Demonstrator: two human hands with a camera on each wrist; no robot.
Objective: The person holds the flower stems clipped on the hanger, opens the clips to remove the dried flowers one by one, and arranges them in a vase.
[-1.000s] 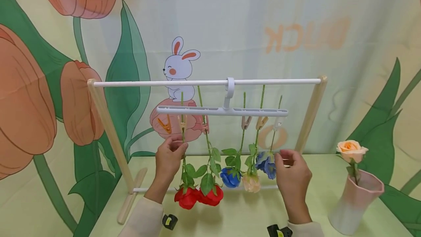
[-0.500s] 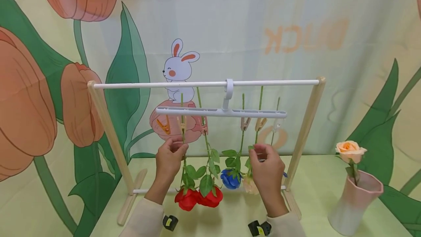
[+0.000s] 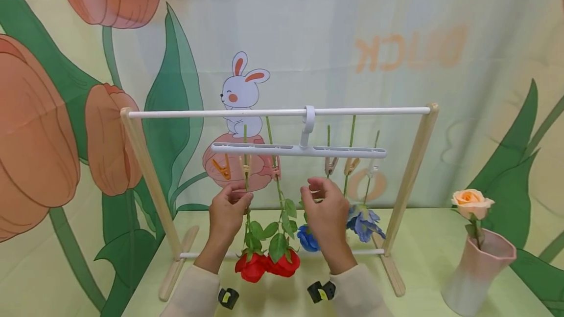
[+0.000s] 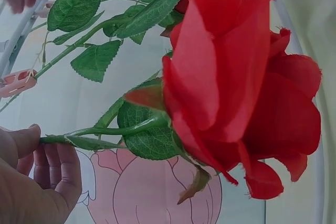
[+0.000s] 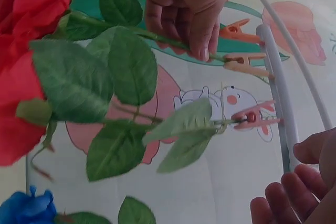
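My left hand (image 3: 226, 214) pinches the green stem of a red rose (image 3: 251, 267), which hangs head down just below a cream clip (image 3: 245, 166). In the left wrist view, thumb and fingertips meet on that stem (image 4: 107, 130). A second red rose (image 3: 284, 264) hangs beside it from a pink clip (image 3: 275, 168). My right hand (image 3: 328, 214) holds nothing, its fingers loosely bent and apart from the thumb. Behind it hang a blue rose (image 3: 308, 238), partly covered, and a peach rose, mostly hidden. A blue-violet flower (image 3: 365, 223) hangs at the right.
A white clip hanger (image 3: 273, 149) hooks over the white rail (image 3: 220, 113) of a wooden stand (image 3: 410, 175). An orange clip (image 3: 222, 168) at its left end holds no stem. A pink-white vase (image 3: 478, 273) with a peach rose (image 3: 472, 203) stands at right.
My right hand has moved left from beside the blue-violet flower, past the peach rose, to in front of the blue rose. The left hand keeps its place on the red rose's stem.
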